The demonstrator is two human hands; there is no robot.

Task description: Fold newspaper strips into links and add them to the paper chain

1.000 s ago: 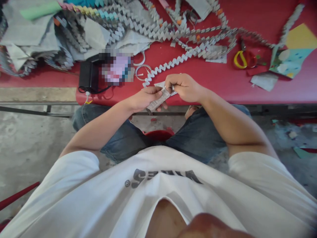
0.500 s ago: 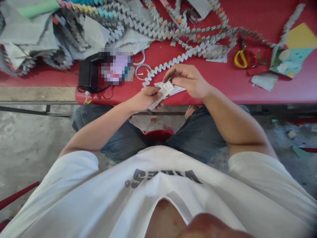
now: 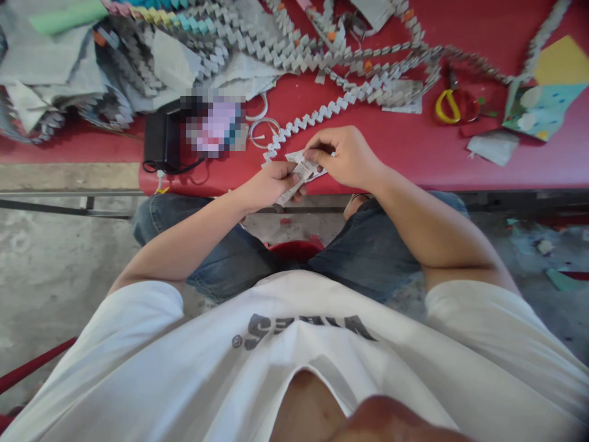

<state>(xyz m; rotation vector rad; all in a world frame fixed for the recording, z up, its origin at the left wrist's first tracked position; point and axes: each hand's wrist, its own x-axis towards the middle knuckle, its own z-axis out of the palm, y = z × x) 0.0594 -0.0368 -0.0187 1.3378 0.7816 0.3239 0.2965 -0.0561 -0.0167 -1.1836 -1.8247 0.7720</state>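
A narrow folded strip of newspaper (image 3: 301, 172) is between my two hands at the near edge of the red table. My left hand (image 3: 269, 184) grips its lower part, thumb on top. At the strip's upper end my right hand (image 3: 343, 155) is closed, thumb and fingers pinching the paper. Beneath the hands lie more printed paper pieces (image 3: 318, 174), partly covered. Just beyond, a zigzag chain of folded paper (image 3: 317, 115) runs from near my left hand toward the back right.
Several woven paper chains (image 3: 294, 58) and newspaper sheets (image 3: 50, 55) cover the back of the red table (image 3: 483, 175). A black box with a cable (image 3: 162, 141) stands left, beside wire rings (image 3: 264, 132). Yellow-handled scissors (image 3: 447, 107) and a coloured card (image 3: 534, 113) lie right.
My right hand has come down slightly and its fingers have closed on the upper end of the paper strip. My left hand keeps its hold, almost unmoved.
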